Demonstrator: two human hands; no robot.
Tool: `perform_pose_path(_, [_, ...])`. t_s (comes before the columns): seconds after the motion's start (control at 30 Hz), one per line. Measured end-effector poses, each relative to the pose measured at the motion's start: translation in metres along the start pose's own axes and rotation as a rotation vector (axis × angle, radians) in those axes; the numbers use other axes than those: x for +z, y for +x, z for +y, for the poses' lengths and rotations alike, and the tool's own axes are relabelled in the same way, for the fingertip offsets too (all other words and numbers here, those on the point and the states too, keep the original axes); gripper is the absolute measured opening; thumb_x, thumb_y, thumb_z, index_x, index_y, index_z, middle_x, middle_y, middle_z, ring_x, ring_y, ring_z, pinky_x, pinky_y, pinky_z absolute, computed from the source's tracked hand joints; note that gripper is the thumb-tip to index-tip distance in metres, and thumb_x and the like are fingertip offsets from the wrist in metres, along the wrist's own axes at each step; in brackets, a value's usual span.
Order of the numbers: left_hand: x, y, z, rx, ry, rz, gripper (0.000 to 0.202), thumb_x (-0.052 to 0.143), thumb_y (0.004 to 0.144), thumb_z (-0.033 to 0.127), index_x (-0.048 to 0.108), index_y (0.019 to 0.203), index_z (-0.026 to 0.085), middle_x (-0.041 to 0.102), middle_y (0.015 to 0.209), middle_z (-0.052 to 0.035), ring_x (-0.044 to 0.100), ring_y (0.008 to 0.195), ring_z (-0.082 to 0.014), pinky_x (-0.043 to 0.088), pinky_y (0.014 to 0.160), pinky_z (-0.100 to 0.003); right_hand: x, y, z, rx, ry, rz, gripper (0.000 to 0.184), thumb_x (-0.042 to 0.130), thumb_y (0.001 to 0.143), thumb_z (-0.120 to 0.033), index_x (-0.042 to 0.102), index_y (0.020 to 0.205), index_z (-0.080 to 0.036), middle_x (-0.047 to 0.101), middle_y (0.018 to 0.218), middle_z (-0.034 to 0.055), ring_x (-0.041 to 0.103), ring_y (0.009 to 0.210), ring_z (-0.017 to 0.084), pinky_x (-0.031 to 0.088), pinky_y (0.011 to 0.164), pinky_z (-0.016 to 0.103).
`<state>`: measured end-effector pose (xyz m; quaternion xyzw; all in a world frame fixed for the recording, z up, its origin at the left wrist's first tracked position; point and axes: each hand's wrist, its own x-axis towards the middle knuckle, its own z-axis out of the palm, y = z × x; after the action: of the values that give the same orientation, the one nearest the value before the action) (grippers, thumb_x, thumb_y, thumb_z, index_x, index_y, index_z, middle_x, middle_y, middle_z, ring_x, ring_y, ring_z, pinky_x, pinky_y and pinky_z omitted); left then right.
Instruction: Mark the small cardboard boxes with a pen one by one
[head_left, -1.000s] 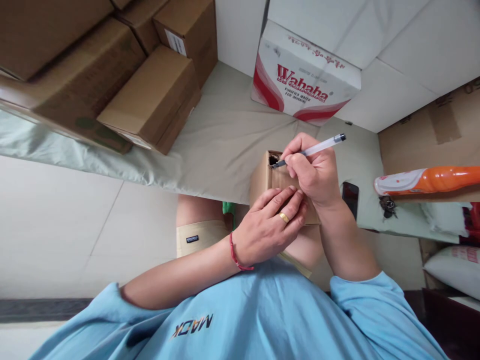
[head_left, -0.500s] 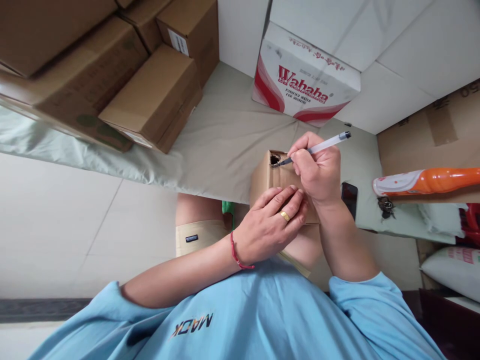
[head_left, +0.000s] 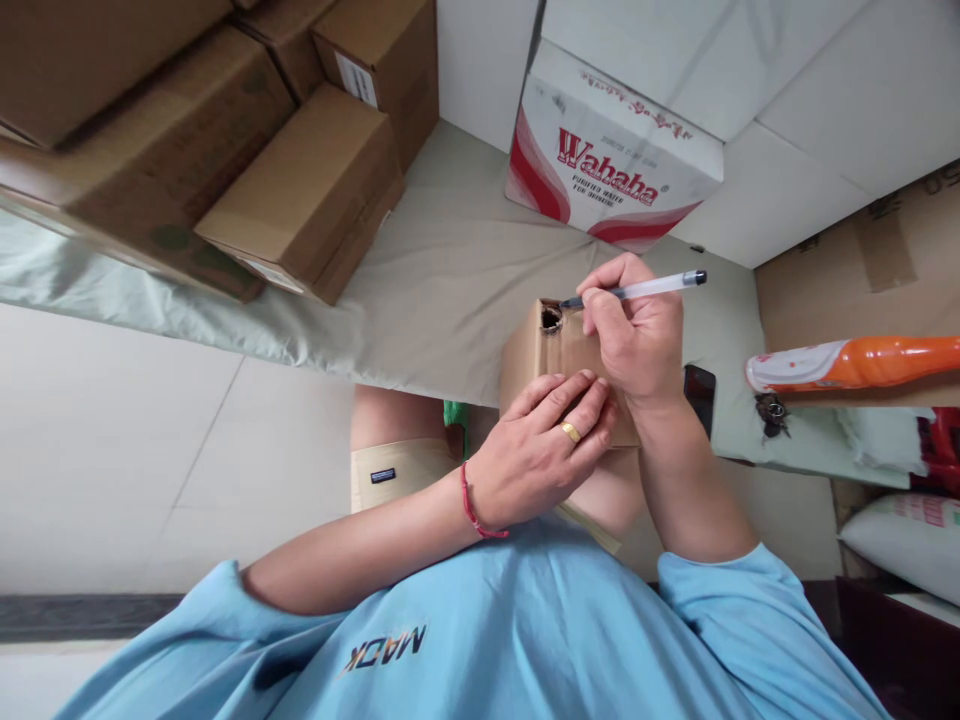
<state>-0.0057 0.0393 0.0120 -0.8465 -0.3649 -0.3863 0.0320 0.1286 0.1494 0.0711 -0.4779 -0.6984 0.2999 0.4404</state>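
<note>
A small brown cardboard box (head_left: 519, 352) rests in front of my body at the edge of the cloth-covered surface. A ragged dark hole (head_left: 551, 319) is torn in its top near the far left corner. My right hand (head_left: 637, 335) pinches a pen (head_left: 654, 287) with a clear barrel and a black end. The pen's tip is by the far right rim of the hole; whether it touches the cardboard I cannot tell. My left hand (head_left: 546, 440), with a gold ring, lies flat across the near part of the box, fingers stretched out and covering much of its top.
Several brown cartons (head_left: 300, 180) stand at the far left. A white and red water carton (head_left: 607, 160) is at the back against the wall. To the right lie a phone (head_left: 699, 398), keys (head_left: 772, 413) and an orange bottle (head_left: 862, 362).
The pen's tip has moved from the near right rim of the hole to its far right rim, and the pen lies flatter. My left hand and the box have stayed in place.
</note>
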Motion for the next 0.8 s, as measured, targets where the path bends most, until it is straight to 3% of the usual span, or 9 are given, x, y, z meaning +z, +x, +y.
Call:
perform_pose_path(0.47, [0.0, 0.001, 0.0, -0.001, 0.005, 0.026, 0.028, 0.063, 0.107, 0.021, 0.073, 0.132, 0.012, 0.078, 0.143, -0.0132, 0.072, 0.138, -0.0298, 0.054, 0.12, -0.044, -0.001, -0.004, 0.001, 0.004, -0.029, 0.042, 0.016, 0.06, 0.093, -0.019, 0.061, 0.078, -0.023, 0.052, 0.059, -0.0069, 0.042, 0.053, 0.01, 0.035, 0.057, 0.026])
perform_pose_path(0.6, [0.0, 0.0, 0.0, -0.004, 0.0, 0.011, 0.028, 0.064, 0.108, 0.023, 0.072, 0.133, 0.015, 0.077, 0.145, -0.0137, 0.07, 0.141, -0.0292, 0.052, 0.122, -0.045, 0.0, -0.006, 0.0, 0.005, 0.05, 0.049, 0.016, 0.061, 0.094, -0.022, 0.06, 0.077, -0.024, 0.05, 0.06, -0.0055, 0.041, 0.053, 0.01, 0.033, 0.054, 0.026])
perform_pose_path(0.73, [-0.004, 0.002, 0.0, 0.0, 0.004, -0.023, 0.034, 0.062, 0.106, 0.023, 0.071, 0.138, 0.013, 0.075, 0.148, -0.0151, 0.068, 0.142, -0.03, 0.051, 0.121, -0.046, -0.011, -0.009, 0.001, -0.029, 0.186, 0.294, 0.008, 0.061, 0.099, -0.033, 0.062, 0.096, -0.025, 0.062, 0.07, -0.0044, 0.04, 0.049, 0.009, 0.027, 0.05, 0.026])
perform_pose_path(0.8, [-0.006, 0.003, 0.0, -0.001, 0.013, -0.036, 0.036, 0.059, 0.105, 0.022, 0.071, 0.138, 0.012, 0.074, 0.149, -0.0147, 0.068, 0.14, -0.03, 0.05, 0.119, -0.046, -0.027, -0.014, 0.013, -0.023, 0.173, 0.449, 0.015, 0.059, 0.104, -0.04, 0.059, 0.108, -0.026, 0.07, 0.081, -0.0031, 0.036, 0.046, 0.008, 0.022, 0.048, 0.026])
